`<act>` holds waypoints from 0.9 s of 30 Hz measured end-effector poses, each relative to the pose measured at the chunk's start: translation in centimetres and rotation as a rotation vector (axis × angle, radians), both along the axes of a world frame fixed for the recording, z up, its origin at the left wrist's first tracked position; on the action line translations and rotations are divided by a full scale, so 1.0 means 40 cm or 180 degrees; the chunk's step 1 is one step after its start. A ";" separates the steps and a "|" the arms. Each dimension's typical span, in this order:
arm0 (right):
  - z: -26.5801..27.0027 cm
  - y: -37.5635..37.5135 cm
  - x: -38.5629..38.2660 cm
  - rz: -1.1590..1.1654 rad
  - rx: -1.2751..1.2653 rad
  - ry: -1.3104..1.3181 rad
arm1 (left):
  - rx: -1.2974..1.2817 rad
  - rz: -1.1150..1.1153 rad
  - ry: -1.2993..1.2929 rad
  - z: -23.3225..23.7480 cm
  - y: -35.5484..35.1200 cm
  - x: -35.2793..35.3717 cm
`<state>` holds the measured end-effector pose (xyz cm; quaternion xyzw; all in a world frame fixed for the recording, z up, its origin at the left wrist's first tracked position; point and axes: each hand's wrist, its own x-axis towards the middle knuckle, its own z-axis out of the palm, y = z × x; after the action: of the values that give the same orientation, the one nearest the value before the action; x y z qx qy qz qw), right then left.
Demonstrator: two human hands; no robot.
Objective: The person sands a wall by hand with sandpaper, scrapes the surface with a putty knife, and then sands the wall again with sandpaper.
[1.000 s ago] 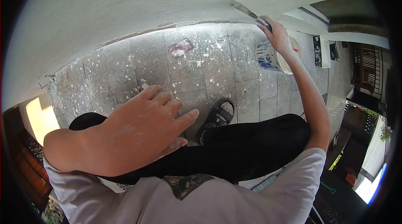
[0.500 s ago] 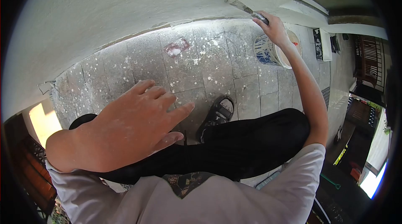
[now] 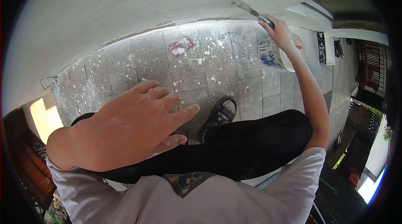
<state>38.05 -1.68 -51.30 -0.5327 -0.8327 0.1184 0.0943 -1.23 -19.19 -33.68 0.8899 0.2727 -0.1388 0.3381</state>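
Note:
My right hand [image 3: 279, 31] is closed round the dark handle of a putty knife [image 3: 248, 8], its blade pointing up and left. The blade overlaps the lower part of the white wall [image 3: 146, 2] in this view. Just below that hand stands a white bucket [image 3: 271, 52] with blue markings and smears. My left hand [image 3: 134, 119] is held palm down near my left knee, fingers spread and nothing in them. Pale dust or plaster marks its fingertips.
Grey floor tiles [image 3: 226, 71] are splattered with white. A reddish, white-smeared patch [image 3: 181, 47] lies near the wall's foot. My sandalled foot [image 3: 222, 113] is planted between my hands. A white box-like object [image 3: 328, 48] stands right of the bucket, and a wooden bench [image 3: 370, 63] lies beyond.
The whole view has shifted slightly, so the bucket and floor appear a little further right. My right hand and the putty knife are slightly further right and lower in view.

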 end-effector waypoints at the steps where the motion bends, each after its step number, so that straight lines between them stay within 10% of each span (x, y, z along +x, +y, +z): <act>1: 0.010 -0.004 -0.022 0.0035 -0.0040 0.0048 | -0.0025 0.0024 0.0015 0.001 0.003 0.002; 27: -0.130 0.004 -0.040 -0.0013 -0.0132 -0.0264 | -0.0104 0.0026 -0.0186 0.002 0.014 -0.019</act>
<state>36.44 -1.53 -56.51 -0.5407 -0.8321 0.1132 0.0490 -2.00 -18.61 -33.60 0.8869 0.2640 -0.1158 0.3610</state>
